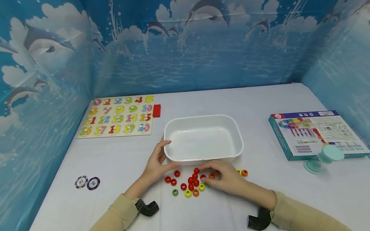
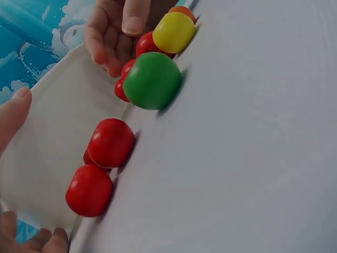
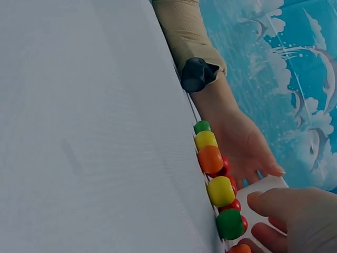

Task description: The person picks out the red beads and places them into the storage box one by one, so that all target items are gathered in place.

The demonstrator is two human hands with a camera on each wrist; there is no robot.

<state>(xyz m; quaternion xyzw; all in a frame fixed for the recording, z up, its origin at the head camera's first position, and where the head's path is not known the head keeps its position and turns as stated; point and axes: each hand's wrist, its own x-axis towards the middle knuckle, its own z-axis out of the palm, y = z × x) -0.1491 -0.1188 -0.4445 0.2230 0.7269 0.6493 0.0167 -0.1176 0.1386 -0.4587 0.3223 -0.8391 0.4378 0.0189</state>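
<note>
A white rectangular tub (image 1: 204,157) stands mid-table. My left hand (image 1: 156,165) holds its left front corner, the thumb along the front wall and the fingers at the left side; the left wrist view shows the fingertips (image 2: 55,240) at the tub's edge. Loose round beads lie before the tub: several red beads (image 1: 195,182), yellow beads (image 1: 188,193), orange beads (image 1: 195,192) and green beads (image 1: 175,192). Among their right part is my right hand (image 1: 225,177), fingers loosely bent and thumb apart, close over red beads and a green bead (image 3: 230,224). No bead shows in its grasp.
A number puzzle board (image 1: 116,117) lies at the back left beside a red block (image 1: 156,111). Two poker chips (image 1: 93,183) are on the left. At the right are a flat boxed set (image 1: 320,134) and a mint-green stand-like object (image 1: 329,153). Dolphin-print curtains (image 1: 194,67) enclose the table.
</note>
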